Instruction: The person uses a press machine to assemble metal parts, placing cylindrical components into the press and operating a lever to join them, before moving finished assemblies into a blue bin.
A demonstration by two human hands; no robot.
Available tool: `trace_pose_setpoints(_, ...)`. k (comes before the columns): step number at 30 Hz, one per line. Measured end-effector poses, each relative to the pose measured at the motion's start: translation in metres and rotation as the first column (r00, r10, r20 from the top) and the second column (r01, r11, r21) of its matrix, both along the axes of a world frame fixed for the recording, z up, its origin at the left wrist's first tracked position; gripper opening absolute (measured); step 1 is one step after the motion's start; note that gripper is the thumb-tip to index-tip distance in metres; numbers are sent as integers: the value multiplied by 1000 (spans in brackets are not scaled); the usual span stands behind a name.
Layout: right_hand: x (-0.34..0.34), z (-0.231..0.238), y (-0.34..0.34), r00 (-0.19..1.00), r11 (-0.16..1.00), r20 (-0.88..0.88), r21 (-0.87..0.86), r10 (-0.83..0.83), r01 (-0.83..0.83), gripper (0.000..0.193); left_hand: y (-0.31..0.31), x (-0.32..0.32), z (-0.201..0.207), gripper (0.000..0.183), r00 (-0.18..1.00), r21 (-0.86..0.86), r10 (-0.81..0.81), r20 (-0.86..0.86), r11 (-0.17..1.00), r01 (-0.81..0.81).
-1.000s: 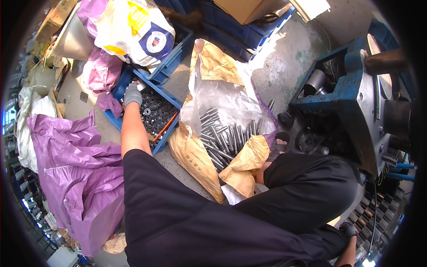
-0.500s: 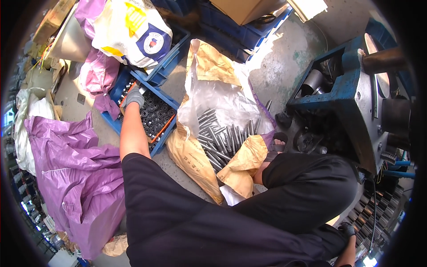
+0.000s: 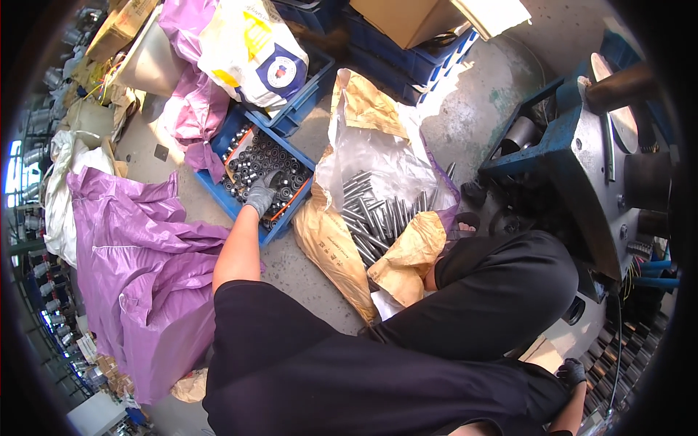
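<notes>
My left hand (image 3: 260, 197), in a grey glove, reaches into a blue crate (image 3: 222, 195) at the upper left of centre. Its fingers extend over black ring-shaped metal parts (image 3: 254, 155) and touch them at the crate's near side. I make out no part lifted in them. At the lower right, beside my thigh, is my right hand (image 3: 572, 372) in a dark glove; its fingers are mostly hidden. Right of the crate stands an opened brown paper sack (image 3: 331, 247) with a pale liner, holding many slim metal rods (image 3: 374, 221).
A purple sack (image 3: 142, 269) spreads over the floor at left. A white printed bag (image 3: 254, 54) sits on another blue crate behind. To the right is a blue metal machine (image 3: 560, 171); stacked crates (image 3: 385, 51) and cardboard (image 3: 414, 18) stand at the back.
My left hand has moved from the crate's far left part toward its near side, over the black rings. The view has shifted, and my right hand stays beside my thigh.
</notes>
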State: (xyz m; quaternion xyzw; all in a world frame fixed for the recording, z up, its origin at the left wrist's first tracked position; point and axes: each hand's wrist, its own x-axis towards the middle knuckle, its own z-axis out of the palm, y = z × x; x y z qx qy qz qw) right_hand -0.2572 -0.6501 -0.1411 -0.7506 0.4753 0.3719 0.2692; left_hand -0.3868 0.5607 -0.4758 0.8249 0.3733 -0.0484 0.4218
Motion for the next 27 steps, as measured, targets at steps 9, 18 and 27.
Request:
trace_pose_setpoints(9,-8,5,13,991,997,113,40,68,-73,31,-34,46,0,51,439,-553,898,-22,355,-753)
trace_pose_setpoints(18,-25,7,3,983,998,185,62,-4,-7,29,-77,80,49,78,811,419,379,-446,889,-185)
trace_pose_setpoints(27,-26,6,-2,979,998,203,69,-9,-5,30,-77,84,34,75,907,177,-21,-420,979,105)
